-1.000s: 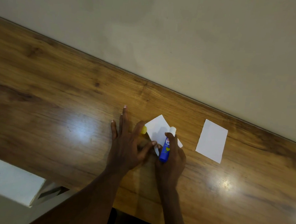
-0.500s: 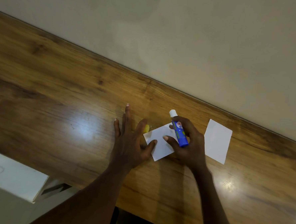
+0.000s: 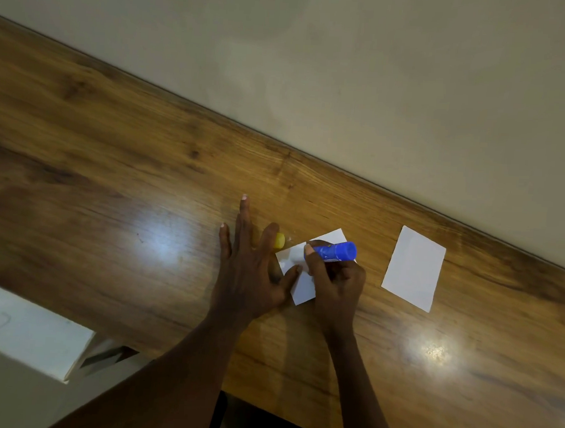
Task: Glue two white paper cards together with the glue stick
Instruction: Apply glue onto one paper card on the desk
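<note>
A white paper card (image 3: 303,286) lies on the wooden table (image 3: 112,170) in front of me. My left hand (image 3: 249,268) lies flat with spread fingers, its thumb pressing the card's left edge. My right hand (image 3: 334,283) grips a blue glue stick (image 3: 335,251), tilted with its tip down and to the left on the card; the tip is hidden by my fingers. A yellow cap (image 3: 279,240) lies by my left index finger. The second white card (image 3: 413,268) lies apart to the right.
The table's far edge meets a beige wall (image 3: 381,87). A white block-like object (image 3: 26,327) sits beyond the table's near left edge. Bright light reflections show on the wood.
My right hand has turned the glue stick from tip-up over the card's far edge to tip-down on the card's left part. My left hand stays flat in place.
</note>
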Demonstrator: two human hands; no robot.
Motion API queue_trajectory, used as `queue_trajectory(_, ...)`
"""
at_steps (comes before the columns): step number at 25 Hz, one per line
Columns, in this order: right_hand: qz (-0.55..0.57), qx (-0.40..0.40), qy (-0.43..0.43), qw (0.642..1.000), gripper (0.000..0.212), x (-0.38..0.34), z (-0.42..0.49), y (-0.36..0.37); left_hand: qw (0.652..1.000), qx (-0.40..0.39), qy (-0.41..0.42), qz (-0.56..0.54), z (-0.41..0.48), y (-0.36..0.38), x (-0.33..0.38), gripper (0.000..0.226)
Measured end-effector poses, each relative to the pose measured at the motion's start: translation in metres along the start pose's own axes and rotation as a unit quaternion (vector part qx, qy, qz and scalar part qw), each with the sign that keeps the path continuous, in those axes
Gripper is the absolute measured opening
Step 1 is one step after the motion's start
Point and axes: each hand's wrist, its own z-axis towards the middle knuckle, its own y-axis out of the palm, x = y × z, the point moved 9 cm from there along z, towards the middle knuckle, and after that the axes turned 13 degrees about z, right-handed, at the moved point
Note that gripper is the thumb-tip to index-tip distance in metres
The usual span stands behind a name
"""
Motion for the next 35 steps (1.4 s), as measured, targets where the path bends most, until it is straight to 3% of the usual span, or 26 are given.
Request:
queue_trajectory(3,-0.05,-0.048,-0.051,0.996,0.018,-0.009,-0.001,0.012,1.0,0.006,0.001,-0.013,0.0,-0.002,0.0,0.077)
queue_trajectory(11,-0.111,-0.127,-0.051,0.984,0.016,-0.009,0.001,0.019,1.0,0.008,0.005,-0.023,-0.001,-0.004,0.002,0.076)
queue_trajectory(22,-0.178,0.073,-0.073,0.979,0.024,-0.016,0.035,-0.055,0.999,0.022,-0.009,0.025,0.0,-0.002,0.0,0.069)
queue_trajectory(30,-0.171,0.107,-0.145,0.969,0.036,-0.033,-0.003,-0.044,0.999,0.022,-0.011,0.026,0.0,-0.002,0.0,0.068)
queue_trajectory(35,-0.33,0.037,-0.009,0.943,0.046,0.001,-0.03,-0.004,1.0,0.019,-0.016,0.019,0.001,-0.004,0.0,0.068)
